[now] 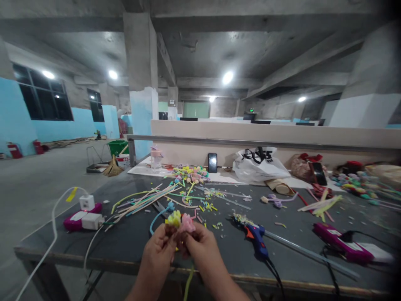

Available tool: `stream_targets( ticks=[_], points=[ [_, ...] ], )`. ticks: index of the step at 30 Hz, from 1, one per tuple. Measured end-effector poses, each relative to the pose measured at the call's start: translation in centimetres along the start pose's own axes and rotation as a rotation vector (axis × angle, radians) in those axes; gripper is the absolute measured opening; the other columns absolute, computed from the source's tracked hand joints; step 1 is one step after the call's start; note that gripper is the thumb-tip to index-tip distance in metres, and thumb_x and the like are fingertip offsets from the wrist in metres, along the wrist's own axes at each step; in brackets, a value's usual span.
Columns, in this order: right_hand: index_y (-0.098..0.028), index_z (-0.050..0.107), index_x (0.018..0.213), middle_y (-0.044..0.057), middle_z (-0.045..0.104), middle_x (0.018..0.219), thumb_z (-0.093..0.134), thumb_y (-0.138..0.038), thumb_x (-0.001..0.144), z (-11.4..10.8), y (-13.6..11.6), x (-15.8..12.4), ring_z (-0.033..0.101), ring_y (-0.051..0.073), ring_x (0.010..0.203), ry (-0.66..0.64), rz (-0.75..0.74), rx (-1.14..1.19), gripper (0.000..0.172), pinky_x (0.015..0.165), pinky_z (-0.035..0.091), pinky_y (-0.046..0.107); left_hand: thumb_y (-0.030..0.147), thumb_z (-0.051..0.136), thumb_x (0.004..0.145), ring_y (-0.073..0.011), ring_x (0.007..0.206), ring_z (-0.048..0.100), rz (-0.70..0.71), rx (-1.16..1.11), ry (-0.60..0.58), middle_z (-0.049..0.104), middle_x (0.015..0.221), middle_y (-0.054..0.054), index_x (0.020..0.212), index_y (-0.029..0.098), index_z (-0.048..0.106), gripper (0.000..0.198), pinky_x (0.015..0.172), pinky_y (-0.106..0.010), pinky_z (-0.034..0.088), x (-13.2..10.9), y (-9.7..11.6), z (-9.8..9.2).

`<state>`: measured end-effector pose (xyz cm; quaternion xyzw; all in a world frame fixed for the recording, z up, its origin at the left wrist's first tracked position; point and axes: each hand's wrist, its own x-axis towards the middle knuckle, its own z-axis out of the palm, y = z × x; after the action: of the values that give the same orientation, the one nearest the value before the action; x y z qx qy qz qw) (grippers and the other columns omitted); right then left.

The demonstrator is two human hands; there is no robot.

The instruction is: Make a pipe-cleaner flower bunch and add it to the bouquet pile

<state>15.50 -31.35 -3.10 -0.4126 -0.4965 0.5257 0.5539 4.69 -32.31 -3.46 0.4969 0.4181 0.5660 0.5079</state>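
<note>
Both hands meet just above the near edge of the table. My left hand [159, 247] is closed in a pinch beside a small yellow craft flower [174, 218]. My right hand [200, 246] pinches a pink craft flower [187, 223] that touches the yellow one. Fingers hide the lower parts of both flowers. A yellow-green stem [188, 281] hangs below my right hand. Behind the hands lie a pair of scissors [159, 207] and a blue flower [170, 206] with a curved blue stem [153, 222].
A blue glue gun [258, 241] with a clear glue stick [308, 249] lies to the right. Loose stems [147, 201], cut bits and a heap of flowers [191, 172] spread beyond the hands. Purple power strips [75, 221] sit at both sides; a phone [212, 163] leans at the back.
</note>
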Motion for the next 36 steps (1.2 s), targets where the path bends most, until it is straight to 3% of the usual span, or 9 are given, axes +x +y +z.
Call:
stream_targets(
  ticks=[4, 10, 15, 24, 32, 36],
  points=[
    [-0.016, 0.061, 0.067, -0.004, 0.049, 0.049, 0.063, -0.03, 0.062, -0.1, 0.5, -1.0, 0.04, 0.008, 0.039, 0.093, -0.062, -0.118, 0.015, 0.037, 0.031, 0.02, 0.043, 0.07, 0.058, -0.0039, 0.036, 0.036, -0.068, -0.17, 0.108, 0.048, 0.049, 0.007, 0.079, 0.016, 0.056, 0.036, 0.036, -0.015, 0.028, -0.5, -0.7, 0.8],
    [-0.017, 0.059, 0.065, -0.004, 0.045, 0.048, 0.06, -0.026, 0.061, -0.1, 1.5, -1.7, 0.038, 0.008, 0.04, 0.104, -0.024, -0.108, 0.011, 0.035, 0.03, 0.018, 0.03, 0.071, 0.062, -0.0025, 0.04, 0.04, -0.196, -0.548, 0.013, 0.05, 0.053, 0.007, 0.081, 0.019, 0.059, 0.025, 0.041, -0.013, 0.034, -1.1, -1.4, 1.4],
    [-0.015, 0.059, 0.07, -0.003, 0.05, 0.049, 0.06, -0.027, 0.062, 0.0, 1.3, -1.7, 0.038, 0.007, 0.036, 0.033, 0.034, -0.107, 0.015, 0.033, 0.031, 0.018, 0.025, 0.071, 0.063, -0.0019, 0.04, 0.038, -0.151, -0.548, 0.013, 0.052, 0.056, 0.005, 0.079, 0.015, 0.062, 0.021, 0.038, -0.013, 0.028, -1.4, -1.5, 1.0],
    [-0.014, 0.055, 0.072, -0.005, 0.05, 0.047, 0.063, -0.033, 0.066, -0.2, -0.1, -2.3, 0.038, 0.003, 0.035, -0.046, 0.125, 0.111, 0.021, 0.031, 0.025, 0.013, 0.027, 0.068, 0.067, -0.002, 0.042, 0.037, -0.143, -0.521, -0.018, 0.048, 0.052, 0.006, 0.079, 0.014, 0.06, 0.019, 0.042, -0.013, 0.029, -0.9, -2.4, 1.2],
    [-0.016, 0.048, 0.064, -0.009, 0.042, 0.04, 0.063, -0.04, 0.061, -1.8, 1.4, 0.4, 0.031, 0.003, 0.027, 0.133, 0.113, 0.049, 0.029, 0.027, 0.024, 0.015, 0.033, 0.061, 0.072, -0.0007, 0.033, 0.028, -0.202, -0.371, -0.065, 0.04, 0.045, 0.008, 0.066, 0.014, 0.049, 0.023, 0.033, -0.014, 0.021, -0.6, -3.8, 1.5],
    [-0.016, 0.049, 0.068, -0.009, 0.042, 0.042, 0.061, -0.036, 0.058, -2.8, 1.9, 2.2, 0.033, 0.003, 0.032, 0.128, 0.131, 0.021, 0.026, 0.032, 0.03, 0.016, 0.029, 0.063, 0.071, -0.0015, 0.037, 0.037, -0.199, -0.47, -0.023, 0.046, 0.057, 0.007, 0.073, 0.016, 0.047, 0.02, 0.036, -0.014, 0.03, -0.6, -2.8, 0.9]
  ],
)
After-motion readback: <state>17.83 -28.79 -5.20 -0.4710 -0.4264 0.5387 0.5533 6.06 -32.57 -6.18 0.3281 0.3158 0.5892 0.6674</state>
